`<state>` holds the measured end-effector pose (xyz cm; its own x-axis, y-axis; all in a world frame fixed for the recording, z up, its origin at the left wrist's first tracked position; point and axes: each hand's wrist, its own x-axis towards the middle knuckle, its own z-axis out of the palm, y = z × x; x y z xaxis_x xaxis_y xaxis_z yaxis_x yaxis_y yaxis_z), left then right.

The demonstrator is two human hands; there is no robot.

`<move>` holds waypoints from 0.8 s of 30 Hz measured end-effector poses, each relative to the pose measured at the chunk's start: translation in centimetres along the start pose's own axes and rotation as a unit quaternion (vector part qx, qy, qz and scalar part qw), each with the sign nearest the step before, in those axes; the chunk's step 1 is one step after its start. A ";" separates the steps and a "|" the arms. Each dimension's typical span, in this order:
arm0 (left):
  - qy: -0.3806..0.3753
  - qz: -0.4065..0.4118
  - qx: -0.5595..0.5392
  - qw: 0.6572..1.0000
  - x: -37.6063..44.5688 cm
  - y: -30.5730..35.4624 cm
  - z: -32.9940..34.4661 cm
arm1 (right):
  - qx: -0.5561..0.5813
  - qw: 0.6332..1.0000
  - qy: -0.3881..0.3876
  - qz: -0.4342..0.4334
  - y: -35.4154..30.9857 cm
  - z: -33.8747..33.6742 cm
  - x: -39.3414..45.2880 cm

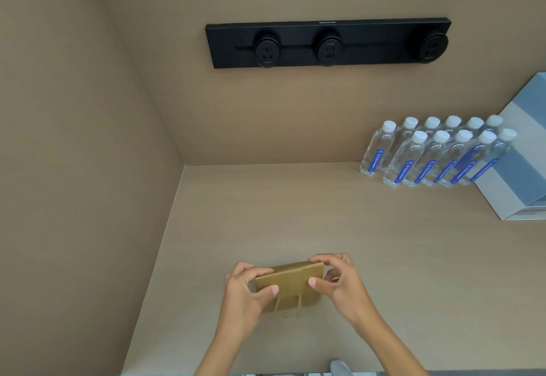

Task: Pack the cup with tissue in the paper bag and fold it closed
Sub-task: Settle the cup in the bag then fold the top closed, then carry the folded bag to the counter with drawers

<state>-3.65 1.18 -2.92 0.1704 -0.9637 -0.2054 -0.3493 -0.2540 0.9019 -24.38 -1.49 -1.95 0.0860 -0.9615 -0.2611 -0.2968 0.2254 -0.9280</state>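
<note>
Both hands, left (246, 290) and right (339, 279), grip paper bag (291, 282); water bottles (437, 154) well apart, back right.

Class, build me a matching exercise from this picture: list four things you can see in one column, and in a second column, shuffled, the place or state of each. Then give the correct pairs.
Column 1
1. paper bag
2. water bottles
3. socket strip
4. grey box

Column 2
A. mounted on the back wall
B. standing in two rows on the counter, white caps on
C. held by the left hand and the right hand, top folded over
D. at the right edge, beside the bottles

Pairs: 1-C, 2-B, 3-A, 4-D
</note>
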 end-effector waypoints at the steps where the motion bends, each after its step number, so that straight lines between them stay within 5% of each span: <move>1: -0.008 -0.003 -0.017 1.000 0.1 -0.4 -0.1 | 0.003 1.000 0.003 -0.004 0.3 0.0 0.3; 12: -0.009 -0.058 -0.146 0.988 0.2 -1.6 0.6 | 0.101 0.994 0.009 -0.026 2.4 0.9 1.4; 19: 0.006 0.003 -0.156 0.988 0.1 -0.2 1.3 | 0.153 0.986 0.026 -0.058 1.5 -0.9 0.1; 24: -0.062 0.055 -0.162 0.983 0.5 3.0 3.6 | 0.182 0.975 0.110 -0.059 1.6 -4.0 -2.5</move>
<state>-7.93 -0.40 -1.67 0.0281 -0.9916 -0.1264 -0.0434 -0.1275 0.9909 -28.83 0.67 -1.68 -0.1193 -0.9855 -0.1209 0.0643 0.1138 -0.9914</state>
